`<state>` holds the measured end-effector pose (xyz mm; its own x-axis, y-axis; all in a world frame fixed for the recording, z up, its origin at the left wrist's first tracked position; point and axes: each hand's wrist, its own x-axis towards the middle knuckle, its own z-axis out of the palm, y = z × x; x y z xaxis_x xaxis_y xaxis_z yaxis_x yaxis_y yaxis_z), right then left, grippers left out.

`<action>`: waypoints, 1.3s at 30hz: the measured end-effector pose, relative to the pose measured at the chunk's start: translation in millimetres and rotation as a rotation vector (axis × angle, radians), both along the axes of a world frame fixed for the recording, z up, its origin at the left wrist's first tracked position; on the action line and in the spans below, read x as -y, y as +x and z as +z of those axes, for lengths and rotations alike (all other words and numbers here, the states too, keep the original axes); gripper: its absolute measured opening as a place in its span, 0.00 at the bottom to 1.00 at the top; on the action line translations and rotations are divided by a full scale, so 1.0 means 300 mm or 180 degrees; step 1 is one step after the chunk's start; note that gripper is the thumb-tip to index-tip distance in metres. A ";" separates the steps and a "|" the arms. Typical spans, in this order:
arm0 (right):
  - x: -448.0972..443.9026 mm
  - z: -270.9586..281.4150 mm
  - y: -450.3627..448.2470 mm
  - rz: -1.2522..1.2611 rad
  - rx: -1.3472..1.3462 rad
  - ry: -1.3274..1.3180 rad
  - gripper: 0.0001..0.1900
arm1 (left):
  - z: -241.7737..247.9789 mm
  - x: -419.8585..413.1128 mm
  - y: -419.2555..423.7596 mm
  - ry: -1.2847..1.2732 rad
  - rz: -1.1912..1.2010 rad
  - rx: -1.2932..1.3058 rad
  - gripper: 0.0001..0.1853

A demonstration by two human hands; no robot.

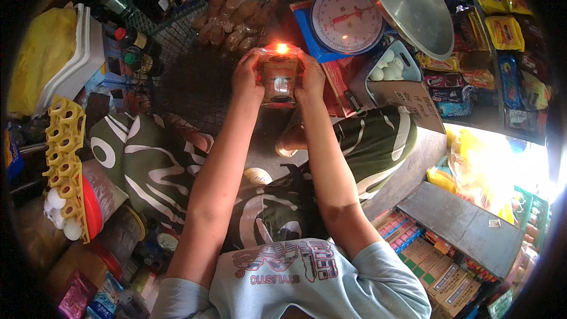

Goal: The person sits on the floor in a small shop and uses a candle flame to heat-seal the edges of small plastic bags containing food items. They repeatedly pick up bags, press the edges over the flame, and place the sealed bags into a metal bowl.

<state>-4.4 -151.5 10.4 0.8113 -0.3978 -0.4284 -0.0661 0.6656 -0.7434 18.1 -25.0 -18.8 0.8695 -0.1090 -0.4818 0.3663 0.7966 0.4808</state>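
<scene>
Both arms reach forward over the person's lap. A small clear plastic pack point(280, 75) with printed markings and brownish contents is held upright between the hands. My left hand point(248, 75) grips its left side, and my right hand point(310, 75) grips its right side. A bright orange-red glare shows at the pack's top edge; its source cannot be told. Just beyond the pack lie several bagged brown items point(234, 17) in a wire basket. To the right of the hands stands a dial scale point(347, 17) with a metal pan point(409, 6).
White eggs point(390, 68) sit in a container beside a cardboard sign point(405, 99) at right. Packaged snacks point(505, 33) line the right shelves. A yellow egg tray point(66, 155) stands at left above lidded jars. Small cartons point(438, 270) fill a shelf at lower right.
</scene>
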 end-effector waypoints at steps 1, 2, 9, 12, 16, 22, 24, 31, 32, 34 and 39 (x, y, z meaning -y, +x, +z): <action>-0.008 -0.001 0.004 0.0006 0.0045 -0.0018 0.06 | -0.003 -0.012 0.000 -0.0005 0.0014 -0.0088 0.12; -0.020 -0.003 0.005 -0.0049 -0.0009 0.0026 0.05 | -0.003 -0.023 0.001 -0.0030 0.0057 -0.0088 0.12; -0.078 0.062 -0.022 0.0058 0.0001 -0.0087 0.02 | 0.164 -0.069 -0.040 0.0163 0.0051 -0.0418 0.14; -0.138 0.145 -0.078 0.0480 0.0247 -0.0888 0.04 | 0.280 -0.079 -0.110 0.0676 -0.0680 0.0048 0.12; -0.155 0.265 -0.141 0.1043 0.0375 -0.0641 0.08 | 0.372 -0.115 -0.190 0.1033 -0.0694 0.0549 0.12; -0.126 0.448 -0.204 0.1414 0.0467 -0.0578 0.15 | 0.489 -0.178 -0.185 0.0009 -0.0472 0.0374 0.16; -0.130 0.497 -0.244 0.1914 0.0771 -0.2233 0.15 | 0.535 -0.200 -0.211 -0.0243 -0.0423 0.0728 0.15; -0.193 0.526 -0.237 0.1255 0.1232 -0.1544 0.13 | 0.574 -0.245 -0.296 0.1597 -0.1165 0.1315 0.21; -0.195 0.525 -0.232 0.1329 0.1198 -0.1913 0.14 | 0.571 -0.249 -0.306 0.1546 -0.0965 0.1431 0.18; -0.204 0.525 -0.231 0.1532 0.1216 -0.1863 0.16 | 0.568 -0.255 -0.319 0.1335 -0.0740 0.1675 0.16; -0.246 0.530 -0.259 0.1611 0.1287 -0.1056 0.16 | 0.575 -0.283 -0.331 0.1557 -0.0302 0.1894 0.17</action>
